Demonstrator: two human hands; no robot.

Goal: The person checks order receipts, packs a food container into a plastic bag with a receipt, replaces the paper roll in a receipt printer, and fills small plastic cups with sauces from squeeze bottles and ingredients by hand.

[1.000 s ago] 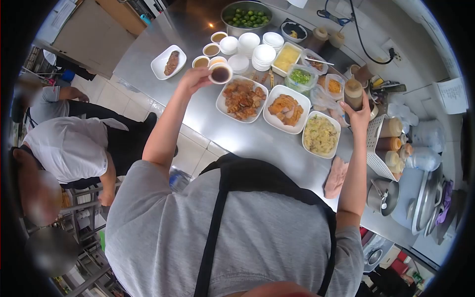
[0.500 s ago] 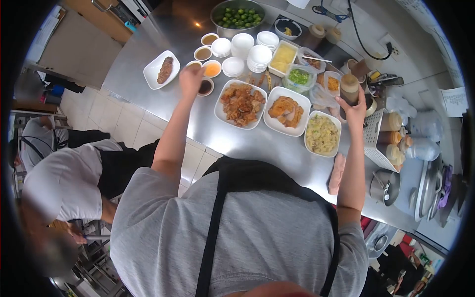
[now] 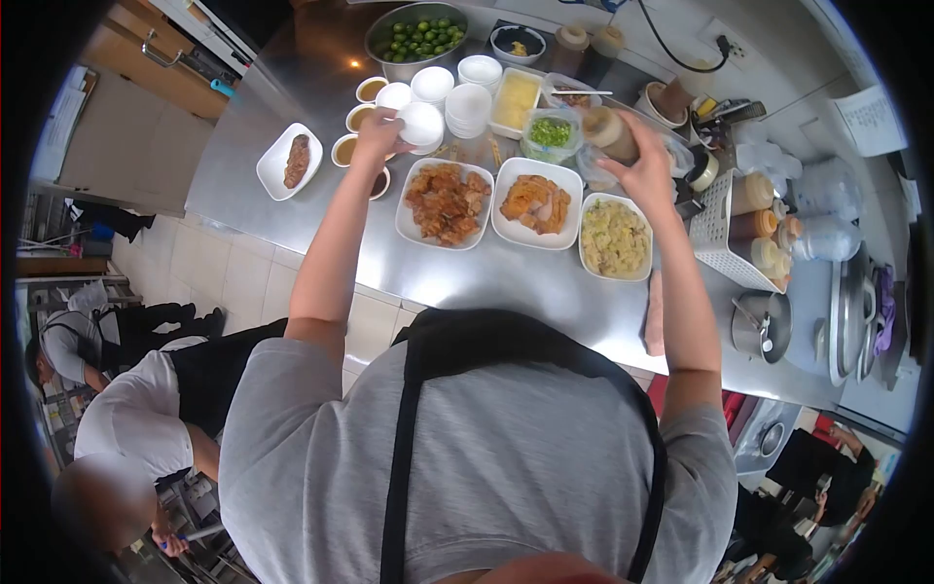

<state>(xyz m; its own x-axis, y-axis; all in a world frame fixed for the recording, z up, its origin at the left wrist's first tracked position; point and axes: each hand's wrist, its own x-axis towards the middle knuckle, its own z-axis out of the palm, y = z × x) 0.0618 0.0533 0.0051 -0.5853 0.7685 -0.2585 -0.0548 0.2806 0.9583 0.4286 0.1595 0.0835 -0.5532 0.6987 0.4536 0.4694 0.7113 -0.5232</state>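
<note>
My left hand (image 3: 377, 138) pinches the rim of a small white sauce cup (image 3: 422, 125) beside the stacked white cups (image 3: 469, 107). Cups of brown sauce (image 3: 344, 150) and dark sauce (image 3: 380, 185) are around that hand, which partly hides some of them. In my right hand (image 3: 644, 167) is a tilted squeeze bottle (image 3: 609, 134) with brownish contents, held above the bags and tubs. Below lie white dishes with fried chicken pieces (image 3: 449, 200), a sliced fried cutlet (image 3: 535, 204) and a pale, chunky mash (image 3: 616, 239).
A bowl of green citrus (image 3: 420, 41) stands at the back. Chopped greens (image 3: 551, 132) and a yellow tub (image 3: 516, 101) sit mid-counter. At left is a dish with browned meat (image 3: 297, 162); at right, a bottle basket (image 3: 722, 234) and a pot (image 3: 762, 327). Co-workers (image 3: 136, 409) are at left.
My left hand has moved right from the filled sauce cups to a white cup. My right hand has brought the squeeze bottle left and tilted it. The view has shifted slightly.
</note>
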